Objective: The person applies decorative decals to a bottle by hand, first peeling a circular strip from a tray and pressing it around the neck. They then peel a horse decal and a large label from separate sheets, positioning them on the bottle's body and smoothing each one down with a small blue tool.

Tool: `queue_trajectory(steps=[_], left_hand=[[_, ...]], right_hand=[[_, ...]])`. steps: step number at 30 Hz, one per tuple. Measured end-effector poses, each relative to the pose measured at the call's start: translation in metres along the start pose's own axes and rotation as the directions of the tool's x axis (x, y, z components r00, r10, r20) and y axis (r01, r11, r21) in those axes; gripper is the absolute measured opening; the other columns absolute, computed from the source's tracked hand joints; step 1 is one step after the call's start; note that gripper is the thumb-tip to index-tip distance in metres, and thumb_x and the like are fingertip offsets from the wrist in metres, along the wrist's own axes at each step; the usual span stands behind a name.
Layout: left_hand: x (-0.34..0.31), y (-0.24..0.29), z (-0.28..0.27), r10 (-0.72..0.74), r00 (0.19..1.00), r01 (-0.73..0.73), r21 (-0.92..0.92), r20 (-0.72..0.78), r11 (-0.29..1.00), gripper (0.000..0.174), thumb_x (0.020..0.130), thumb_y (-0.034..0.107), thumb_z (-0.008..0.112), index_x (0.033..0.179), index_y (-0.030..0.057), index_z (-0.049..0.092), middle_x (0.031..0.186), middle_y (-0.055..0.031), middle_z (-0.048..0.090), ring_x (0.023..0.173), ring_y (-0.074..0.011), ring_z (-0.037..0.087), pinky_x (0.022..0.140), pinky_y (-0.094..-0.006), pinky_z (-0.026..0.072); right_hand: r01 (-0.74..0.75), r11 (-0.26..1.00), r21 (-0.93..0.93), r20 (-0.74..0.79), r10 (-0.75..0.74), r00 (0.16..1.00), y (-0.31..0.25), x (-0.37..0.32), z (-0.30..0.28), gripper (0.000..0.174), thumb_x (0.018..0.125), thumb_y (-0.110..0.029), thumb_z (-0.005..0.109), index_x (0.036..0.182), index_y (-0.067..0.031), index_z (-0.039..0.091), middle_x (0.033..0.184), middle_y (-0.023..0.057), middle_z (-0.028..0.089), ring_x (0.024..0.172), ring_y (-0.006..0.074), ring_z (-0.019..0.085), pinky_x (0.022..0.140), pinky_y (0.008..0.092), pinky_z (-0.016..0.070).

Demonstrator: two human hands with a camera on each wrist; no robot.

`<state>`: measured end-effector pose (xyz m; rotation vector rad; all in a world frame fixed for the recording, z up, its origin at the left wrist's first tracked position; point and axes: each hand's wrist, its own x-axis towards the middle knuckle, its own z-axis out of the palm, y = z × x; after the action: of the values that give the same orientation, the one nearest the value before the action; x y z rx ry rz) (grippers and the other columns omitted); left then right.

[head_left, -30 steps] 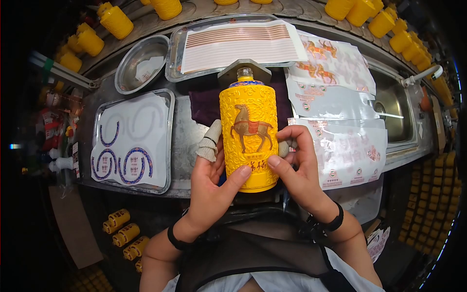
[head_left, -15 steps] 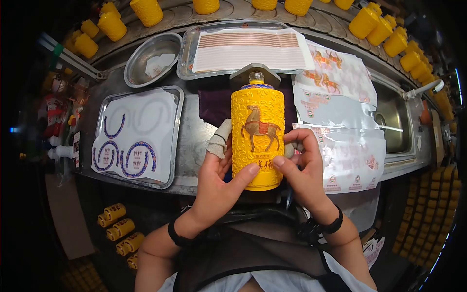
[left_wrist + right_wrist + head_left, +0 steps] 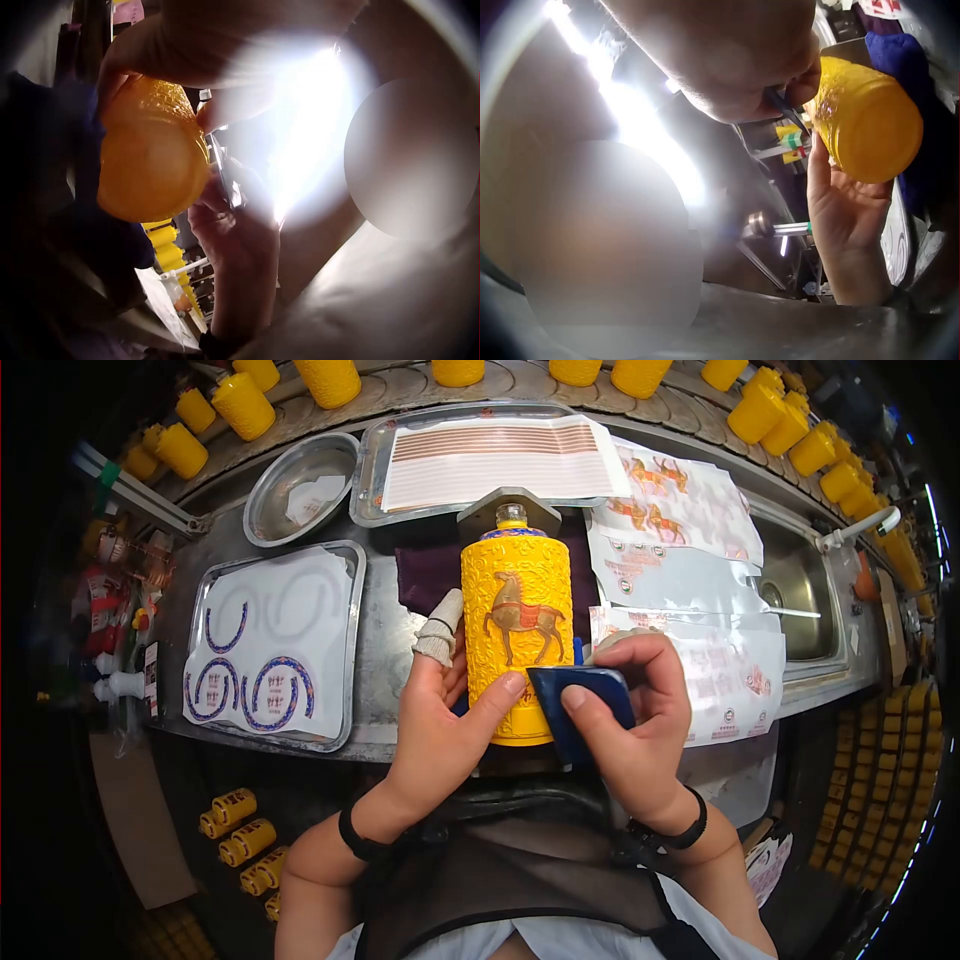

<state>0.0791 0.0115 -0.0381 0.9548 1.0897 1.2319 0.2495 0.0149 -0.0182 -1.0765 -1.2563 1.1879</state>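
Observation:
A yellow embossed bottle (image 3: 515, 585) with a brown horse relief lies with its clear neck away from the body, against a grey metal block (image 3: 470, 512). My left hand (image 3: 440, 710) grips its left side, thumb on the front near the lower lettering. In my right hand (image 3: 635, 710), thumb and fingers pinch a dark blue flat scraper (image 3: 590, 710), whose edge meets the bottle's lower right front and covers part of the lettering. The left wrist view shows the bottle's base (image 3: 154, 169); in the right wrist view the scraper (image 3: 786, 111) is at the bottle's side (image 3: 874, 124).
On the left is a tray (image 3: 352, 650) with curved blue decals, behind it a metal bowl (image 3: 255, 495). A striped sheet (image 3: 500, 470) lies in the back tray. Horse decal sheets (image 3: 690, 580) lie right, beside a sink (image 3: 810, 600). Yellow bottles line the back conveyor (image 3: 390, 405).
The right hand, earlier at the bottle's side with its thumb on the front, now holds the blue scraper against the lower front. The left hand keeps its grip on the bottle.

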Motion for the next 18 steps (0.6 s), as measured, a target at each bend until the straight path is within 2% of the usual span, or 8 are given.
queue_trajectory(steps=[3,5,6,9,10,13,16,18], left_hand=[[0.002,0.001,0.001,0.006,1.000,-0.006,-0.012,0.007,1.000,0.077,0.091,0.004,0.067,0.152,-0.0035,0.021,0.145,-0.0190,0.043,0.133,-0.0238,0.047,0.110,-0.0358,0.0387],[0.000,0.001,-0.001,0.013,1.000,-0.013,-0.007,0.000,1.000,0.077,0.091,0.004,0.067,0.152,-0.0037,0.021,0.145,-0.0192,0.043,0.132,-0.0238,0.047,0.109,-0.0359,0.0393],[0.001,-0.001,-0.001,0.022,1.000,-0.022,0.007,-0.003,1.000,0.077,0.091,0.004,0.067,0.152,-0.0039,0.021,0.145,-0.0192,0.043,0.132,-0.0238,0.047,0.109,-0.0359,0.0393],[0.001,-0.001,-0.001,0.014,1.000,-0.014,-0.012,-0.004,1.000,0.078,0.090,0.005,0.068,0.152,-0.0042,0.021,0.145,-0.0192,0.043,0.133,-0.0238,0.046,0.110,-0.0358,0.0380],[0.001,-0.001,0.000,0.006,1.000,-0.006,-0.029,-0.004,1.000,0.078,0.090,0.005,0.068,0.152,-0.0043,0.021,0.146,-0.0191,0.042,0.133,-0.0238,0.046,0.111,-0.0358,0.0373],[0.001,0.002,0.001,-0.014,1.000,0.014,-0.040,0.001,0.999,0.078,0.090,0.005,0.068,0.152,-0.0043,0.021,0.146,-0.0192,0.042,0.133,-0.0241,0.046,0.111,-0.0359,0.0371],[0.001,0.002,-0.001,0.006,1.000,-0.006,0.016,-0.010,1.000,0.079,0.090,0.006,0.068,0.152,-0.0042,0.020,0.146,-0.0192,0.042,0.133,-0.0242,0.046,0.111,-0.0363,0.0370],[0.001,0.001,0.001,-0.006,1.000,0.006,0.011,0.004,1.000,0.079,0.090,0.006,0.068,0.152,-0.0041,0.020,0.146,-0.0189,0.042,0.134,-0.0240,0.045,0.112,-0.0362,0.0362]], right_hand=[[0.059,0.983,-0.173,-0.017,-0.063,0.998,0.012,-0.004,-0.002,0.027,0.082,0.007,0.066,0.104,-0.0009,0.052,0.102,0.0062,0.052,0.090,0.0104,0.053,0.082,0.0238,0.0452],[0.032,0.979,-0.200,-0.074,-0.047,0.996,0.012,-0.008,-0.008,0.026,0.081,0.007,0.065,0.102,-0.0011,0.053,0.100,0.0058,0.052,0.087,0.0105,0.052,0.081,0.0241,0.0450],[-0.039,0.974,-0.225,-0.095,0.017,0.995,0.005,-0.008,-0.011,0.026,0.081,0.005,0.067,0.102,-0.0011,0.052,0.098,0.0055,0.053,0.087,0.0105,0.053,0.080,0.0242,0.0449],[0.017,0.995,-0.095,-0.092,-0.026,0.995,0.000,-0.008,-0.005,0.026,0.081,0.004,0.069,0.101,-0.0012,0.054,0.097,0.0056,0.054,0.087,0.0113,0.053,0.079,0.0246,0.0449],[0.013,0.991,-0.133,-0.091,-0.026,0.995,0.002,-0.010,-0.004,0.024,0.080,0.003,0.070,0.099,-0.0011,0.056,0.097,0.0065,0.055,0.087,0.0123,0.054,0.079,0.0251,0.0448],[0.076,0.951,-0.301,-0.063,-0.099,0.993,0.011,-0.005,-0.007,0.023,0.079,0.003,0.070,0.098,-0.0009,0.057,0.094,0.0074,0.057,0.084,0.0132,0.055,0.075,0.0262,0.0457],[0.121,0.942,-0.313,-0.114,-0.163,0.980,0.003,-0.004,-0.013,0.025,0.078,0.004,0.070,0.099,-0.0006,0.059,0.093,0.0091,0.059,0.077,0.0174,0.059,0.069,0.0268,0.0476],[0.246,0.876,-0.416,-0.061,-0.296,0.953,0.002,-0.003,-0.008,0.027,0.077,0.005,0.071,0.101,-0.0009,0.061,0.091,0.0102,0.062,0.077,0.0193,0.061,0.068,0.0275,0.0485]])
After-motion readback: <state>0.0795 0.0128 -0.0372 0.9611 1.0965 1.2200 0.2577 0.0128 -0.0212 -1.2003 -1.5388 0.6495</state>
